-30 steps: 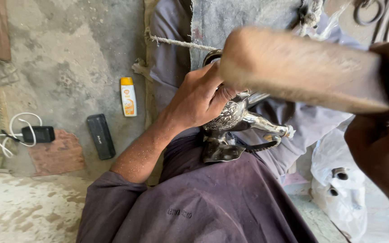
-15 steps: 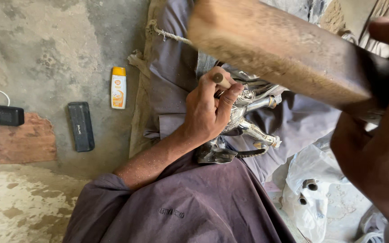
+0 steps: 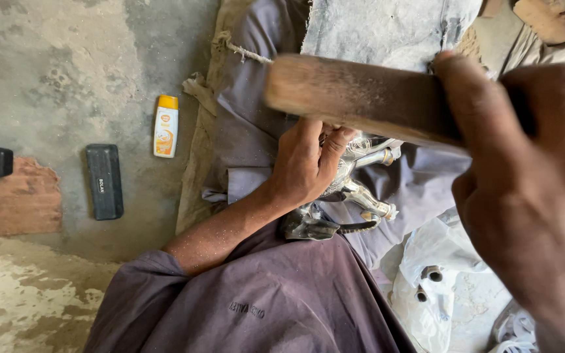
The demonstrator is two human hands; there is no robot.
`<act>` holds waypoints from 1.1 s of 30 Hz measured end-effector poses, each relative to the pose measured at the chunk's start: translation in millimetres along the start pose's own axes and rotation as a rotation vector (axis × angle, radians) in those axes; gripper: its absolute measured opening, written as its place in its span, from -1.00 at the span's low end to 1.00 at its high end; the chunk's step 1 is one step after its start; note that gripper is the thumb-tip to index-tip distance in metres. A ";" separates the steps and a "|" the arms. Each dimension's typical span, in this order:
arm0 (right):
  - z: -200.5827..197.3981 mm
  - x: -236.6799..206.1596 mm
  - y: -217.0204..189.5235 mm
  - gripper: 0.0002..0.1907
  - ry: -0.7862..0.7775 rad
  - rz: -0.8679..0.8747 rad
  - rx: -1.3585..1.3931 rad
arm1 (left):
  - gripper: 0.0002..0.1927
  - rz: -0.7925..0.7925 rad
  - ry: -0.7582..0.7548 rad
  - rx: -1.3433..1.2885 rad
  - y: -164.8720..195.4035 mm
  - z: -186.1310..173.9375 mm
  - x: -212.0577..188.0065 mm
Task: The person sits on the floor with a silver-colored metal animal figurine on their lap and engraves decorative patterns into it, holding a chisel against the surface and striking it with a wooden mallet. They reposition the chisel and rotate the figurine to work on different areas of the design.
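Left hand [image 3: 305,167] gripping metal figurine [image 3: 354,196] at centre | right hand [image 3: 531,189] clenching wooden mallet [image 3: 354,98] above | step: hammering | next: landing squarely, clearing fingers [image 3: 331,140]

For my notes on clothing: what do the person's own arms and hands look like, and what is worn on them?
Both hands are bare: the left hand and the right hand show no gloves, and no rings are visible. The left forearm is uncovered and dusted with fine pale specks. A loose greyish-purple sleeve ends near the elbow.

Dusky purple garment [image 3: 263,294], sleeve pushed above elbow, small dark embroidered mark; 2 bare dusty hands [image 3: 305,167].
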State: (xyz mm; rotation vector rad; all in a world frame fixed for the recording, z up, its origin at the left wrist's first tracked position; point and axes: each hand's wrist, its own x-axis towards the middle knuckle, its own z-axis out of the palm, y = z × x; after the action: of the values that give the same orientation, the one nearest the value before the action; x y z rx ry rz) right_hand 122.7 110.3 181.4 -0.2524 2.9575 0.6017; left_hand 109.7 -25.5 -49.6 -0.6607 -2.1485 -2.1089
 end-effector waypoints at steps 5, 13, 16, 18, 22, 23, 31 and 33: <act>-0.3 -1.7 0.5 -0.40 -0.005 0.026 0.060 | -0.77 -0.014 0.005 -0.024 -2.5 0.7 0.8; 6.2 -7.7 -0.9 -0.57 -0.074 0.032 -0.088 | -0.83 0.011 -0.026 -0.036 0.0 -2.8 1.2; 8.2 -14.8 1.1 -0.66 -0.040 0.014 -0.179 | -0.81 -0.010 -0.030 -0.032 0.5 -4.8 1.4; 10.1 -18.9 2.0 -0.65 0.053 0.007 -0.087 | -0.80 0.066 -0.026 -0.028 -0.2 -6.1 0.6; 11.6 -21.8 2.6 -0.65 0.047 0.006 -0.167 | -0.84 0.110 -0.033 0.030 -4.2 -5.6 -2.0; 12.5 -20.2 2.9 -0.65 0.059 -0.002 -0.182 | -0.83 0.062 -0.051 -0.007 -5.5 -4.9 -2.5; -1.4 -19.6 2.1 -0.62 0.076 -0.003 -0.149 | -0.88 0.101 -0.066 0.036 -7.4 -4.1 -7.4; -5.9 -18.3 1.7 -0.61 0.091 -0.008 -0.149 | -0.89 0.302 -0.022 0.209 -6.3 -4.0 -7.2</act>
State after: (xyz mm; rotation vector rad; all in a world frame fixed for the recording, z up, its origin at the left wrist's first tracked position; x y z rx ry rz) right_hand 139.8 112.0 190.1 -0.3126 2.9991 0.8327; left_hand 113.1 -31.0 -57.7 -0.9204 -2.0847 -1.7076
